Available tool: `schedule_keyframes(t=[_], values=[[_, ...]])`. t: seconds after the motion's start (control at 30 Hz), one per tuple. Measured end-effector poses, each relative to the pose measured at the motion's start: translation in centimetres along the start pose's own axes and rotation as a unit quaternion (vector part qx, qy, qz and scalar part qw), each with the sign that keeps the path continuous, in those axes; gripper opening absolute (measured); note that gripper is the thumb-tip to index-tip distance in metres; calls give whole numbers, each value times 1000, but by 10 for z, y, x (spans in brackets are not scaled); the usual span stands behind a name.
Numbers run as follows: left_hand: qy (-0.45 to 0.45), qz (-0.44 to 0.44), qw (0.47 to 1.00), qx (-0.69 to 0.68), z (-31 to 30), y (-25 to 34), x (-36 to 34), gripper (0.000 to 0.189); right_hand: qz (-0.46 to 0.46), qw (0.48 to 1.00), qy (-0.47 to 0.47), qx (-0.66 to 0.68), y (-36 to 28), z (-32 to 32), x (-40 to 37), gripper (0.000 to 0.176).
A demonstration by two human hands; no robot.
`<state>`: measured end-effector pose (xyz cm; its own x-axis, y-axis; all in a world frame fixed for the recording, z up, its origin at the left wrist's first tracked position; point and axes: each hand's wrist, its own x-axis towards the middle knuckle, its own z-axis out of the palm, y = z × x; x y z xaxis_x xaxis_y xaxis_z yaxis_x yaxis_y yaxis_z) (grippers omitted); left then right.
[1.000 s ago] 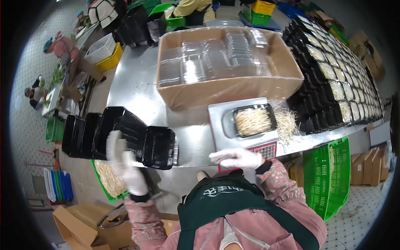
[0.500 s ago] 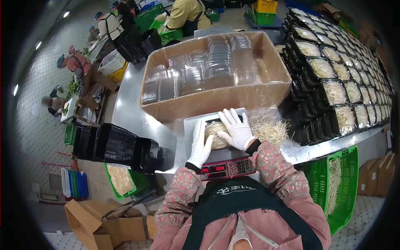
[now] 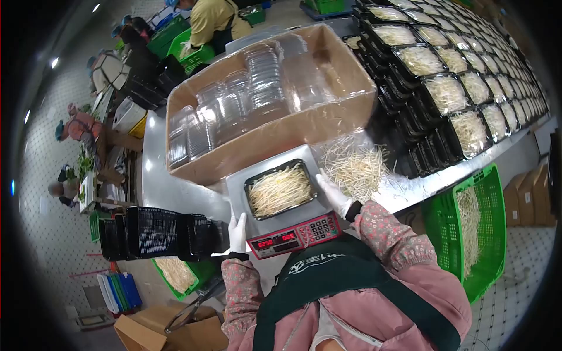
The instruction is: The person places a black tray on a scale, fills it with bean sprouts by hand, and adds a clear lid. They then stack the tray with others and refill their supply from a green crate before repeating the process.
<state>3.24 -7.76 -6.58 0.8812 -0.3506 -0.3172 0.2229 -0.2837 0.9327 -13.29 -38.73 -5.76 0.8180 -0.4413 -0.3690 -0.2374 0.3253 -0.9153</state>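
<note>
One sideways stack [image 3: 158,234] of empty black trays lies at nine o'clock from the scale [image 3: 235,190], above the left crate [image 3: 181,272]. The gloved left hand [image 3: 237,233] sits open at the scale's left edge, grip released, empty. One tray [image 3: 280,190] heaped with sprouts sits centred on the scale, on the steel tabletop [image 3: 155,175]. The right hand [image 3: 333,194], also open and empty, lies against the scale's right edge. One loose pile [image 3: 354,167] lies at two o'clock, one box [image 3: 293,131] of clear lids at twelve, and the right crate [image 3: 474,234] at four. Filled trays [image 3: 451,93] at one o'clock are too many to count. Either hand pressing the scale would likely skew its reading, and the right sleeve could sweep the pile off.
</note>
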Motion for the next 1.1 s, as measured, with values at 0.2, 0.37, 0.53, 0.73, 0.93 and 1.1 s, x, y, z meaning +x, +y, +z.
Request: schedule_keyframes(t=[0.2,0.37,0.53,0.73,0.93,1.1], values=[[4,-48,996,-70,-67,-14,20,39,-4,1000,-18,-25,11,61,6,78],[21,-31,998,-51,-68,-11,15,49,-280,925,72,-246,-4,-5,1,45],[133,57,988,60,-81,1,0,55,-244,792,354,-433,-5,-179,39,47],[158,58,985,-29,-56,57,-29,54,-135,828,99,-536,28,-161,34,62],[192,76,978,-5,-37,66,-35,48,-319,833,143,-428,-19,-155,53,42],[223,168,958,60,-29,77,-13,45,-119,769,-8,-628,-59,-112,73,64]])
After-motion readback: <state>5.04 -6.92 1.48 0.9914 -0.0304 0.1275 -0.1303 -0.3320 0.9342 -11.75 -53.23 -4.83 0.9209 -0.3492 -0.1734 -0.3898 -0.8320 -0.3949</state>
